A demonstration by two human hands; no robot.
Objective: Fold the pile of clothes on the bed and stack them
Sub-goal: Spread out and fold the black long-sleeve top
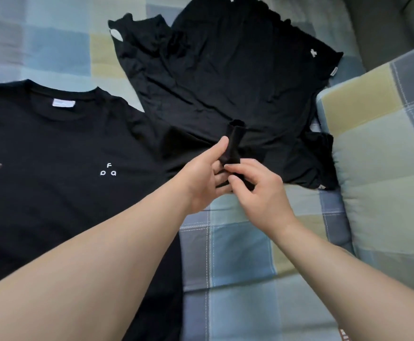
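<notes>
Both hands, left hand [204,178] and right hand [257,190], fingers closed on small black sock [234,143], rolling it. Next probably: finish roll, put on bed [238,254] beside T-shirt [66,156].

One view only, so nothing overlaps. My head camera sits above the bed [238,254], facing forward and steeply down, wide-angle, edges bowed. Close range: both forearms run in from the bottom edge and meet just below centre, left hand [204,179] and right hand [257,190] touching. Black T-shirt [61,153] fills the left side; dark garments [225,77] lie beyond; a checked pillow [383,148] bounds the right.
</notes>
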